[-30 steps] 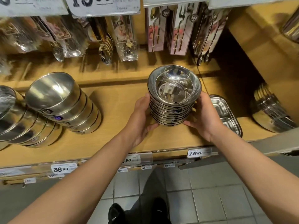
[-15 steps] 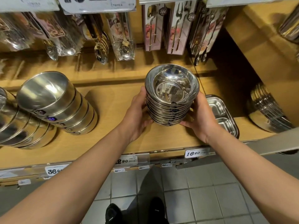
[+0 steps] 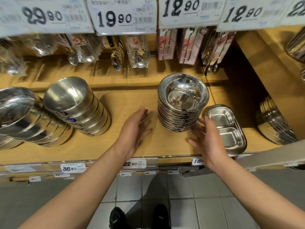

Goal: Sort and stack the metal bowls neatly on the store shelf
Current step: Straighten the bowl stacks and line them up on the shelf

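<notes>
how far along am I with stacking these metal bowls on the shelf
Done: the stack of shallow bowls stands upright on the wooden shelf, beside the divided tray. In hand: nothing; your left hand and right hand are open on either side, not touching it. Left: the deeper bowl stack and the leftmost stack lean over and probably want straightening.

The stack of small bowls [image 3: 182,103] is mirror-bright polished metal. The deeper bowls [image 3: 77,106] to the left look duller, a brushed satin metal. The divided tray [image 3: 226,128] is smooth metal with a softer sheen. The shelf [image 3: 128,103] is matt pale wood-grain board. Price cards [image 3: 123,15] overhead are white paper; hanging cutlery packs [image 3: 138,52] are glossy clear plastic.
</notes>
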Demonstrator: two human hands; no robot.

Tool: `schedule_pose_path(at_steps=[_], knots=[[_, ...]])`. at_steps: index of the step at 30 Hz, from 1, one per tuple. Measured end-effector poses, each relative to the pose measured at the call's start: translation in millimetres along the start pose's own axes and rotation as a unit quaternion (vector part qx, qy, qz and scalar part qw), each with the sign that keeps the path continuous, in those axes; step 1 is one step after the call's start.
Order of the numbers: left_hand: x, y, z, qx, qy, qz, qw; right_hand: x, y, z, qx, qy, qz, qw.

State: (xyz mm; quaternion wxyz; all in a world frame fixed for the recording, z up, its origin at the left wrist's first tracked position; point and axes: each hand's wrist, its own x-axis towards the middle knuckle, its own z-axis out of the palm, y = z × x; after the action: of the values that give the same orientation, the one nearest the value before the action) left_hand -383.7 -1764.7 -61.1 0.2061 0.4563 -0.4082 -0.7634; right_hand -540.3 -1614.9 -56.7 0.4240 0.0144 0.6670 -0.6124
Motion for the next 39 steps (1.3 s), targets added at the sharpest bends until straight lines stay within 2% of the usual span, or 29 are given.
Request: schedule_pose_path(at_steps=[4, 8, 14, 19, 24, 29, 35, 39], knots=[[-37, -8, -58, -0.010, 0.085, 0.019, 0.996, -32, 33, 26, -0.031, -0.022, 0.054, 0.998], [-56, 6, -111, -0.019, 0.179, 0.041, 0.983, -44, 34, 88, -0.083, -0.096, 0.057, 0.990], [-51, 25, -149, 0.012, 0.227, 0.089, 0.970, -32, 25, 178, -0.113, -0.183, 0.045, 0.976], [-31, 30, -158, -0.043, 0.166, 0.098, 0.980, -17, 27, 230, -0.146, -0.219, 0.012, 0.965], [-17, 32, -155, -0.077, 0.115, 0.148, 0.979, -3, 40, 252, -0.146, -0.252, -0.009, 0.957], [-5, 33, -158, -0.085, 0.097, 0.165, 0.978, 1, 42, 252, -0.107, -0.255, -0.015, 0.961], [-1, 30, -144, -0.060, 0.080, 0.149, 0.984, 10, 35, 232, -0.092, -0.202, -0.039, 0.974], [-1, 31, -121, -0.047, 0.050, 0.145, 0.987, 14, 28, 210, -0.085, -0.229, -0.070, 0.967]])
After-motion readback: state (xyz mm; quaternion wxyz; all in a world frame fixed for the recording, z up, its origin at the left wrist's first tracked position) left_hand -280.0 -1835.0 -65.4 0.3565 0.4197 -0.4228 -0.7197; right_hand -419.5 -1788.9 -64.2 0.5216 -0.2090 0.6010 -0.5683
